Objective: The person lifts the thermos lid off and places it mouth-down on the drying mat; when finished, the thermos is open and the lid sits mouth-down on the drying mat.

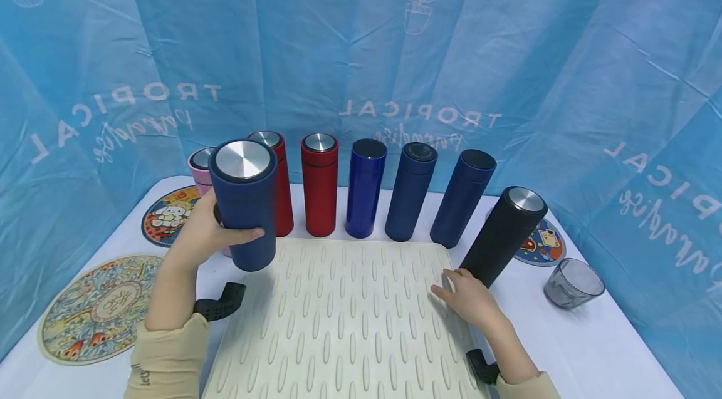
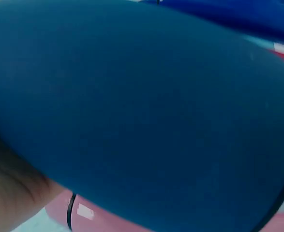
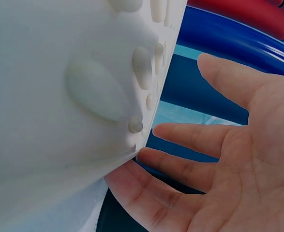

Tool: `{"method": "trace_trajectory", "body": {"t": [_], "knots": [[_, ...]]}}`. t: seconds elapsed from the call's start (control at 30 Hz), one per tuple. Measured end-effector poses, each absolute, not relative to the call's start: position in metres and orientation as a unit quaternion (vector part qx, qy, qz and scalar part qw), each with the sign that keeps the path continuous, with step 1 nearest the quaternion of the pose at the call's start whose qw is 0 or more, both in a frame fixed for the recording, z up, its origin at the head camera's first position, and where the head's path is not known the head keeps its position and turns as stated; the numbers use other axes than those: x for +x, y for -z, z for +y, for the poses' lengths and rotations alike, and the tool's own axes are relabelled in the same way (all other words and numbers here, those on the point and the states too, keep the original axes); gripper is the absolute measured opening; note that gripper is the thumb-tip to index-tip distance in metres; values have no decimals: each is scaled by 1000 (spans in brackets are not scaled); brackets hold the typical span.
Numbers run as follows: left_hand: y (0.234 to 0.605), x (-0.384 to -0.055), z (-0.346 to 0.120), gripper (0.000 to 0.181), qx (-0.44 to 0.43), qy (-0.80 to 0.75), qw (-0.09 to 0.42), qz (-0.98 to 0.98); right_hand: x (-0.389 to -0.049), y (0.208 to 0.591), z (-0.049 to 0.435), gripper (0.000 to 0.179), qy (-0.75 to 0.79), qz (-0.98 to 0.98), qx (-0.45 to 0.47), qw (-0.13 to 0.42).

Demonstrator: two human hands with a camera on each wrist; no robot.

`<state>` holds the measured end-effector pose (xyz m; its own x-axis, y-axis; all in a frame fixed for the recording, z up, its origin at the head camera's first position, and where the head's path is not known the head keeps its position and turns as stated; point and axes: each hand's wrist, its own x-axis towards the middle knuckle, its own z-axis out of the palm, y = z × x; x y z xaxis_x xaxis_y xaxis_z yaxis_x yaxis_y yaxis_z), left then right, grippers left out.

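My left hand grips a dark blue thermos bottle with a silver cap, raised above the left rear of the white board with oval bumps. In the left wrist view the blue thermos fills most of the picture, so the fingers round its far side are hidden. My right hand is at the board's right edge, holding nothing, in front of a black thermos. The right wrist view shows that hand with fingers extended, fingertips at the board's edge.
Behind the board stand two red thermoses, a glossy blue one and two navy ones. A pink thermos is partly hidden. Round mats lie left; a grey glass sits right. Blue curtain hangs behind.
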<state>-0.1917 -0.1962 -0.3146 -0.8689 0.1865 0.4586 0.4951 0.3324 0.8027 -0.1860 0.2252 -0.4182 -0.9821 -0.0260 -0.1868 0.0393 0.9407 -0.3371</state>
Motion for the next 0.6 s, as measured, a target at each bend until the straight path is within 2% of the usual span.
{"method": "trace_trajectory", "body": {"t": [0.2, 0.6], "knots": [[313, -193, -177, 71, -190, 546, 135, -805, -185, 418, 224, 62, 174, 980, 6, 98], [316, -193, -157, 72, -207, 499, 116, -833, -185, 412, 226, 60, 163, 982, -22, 93]]}}
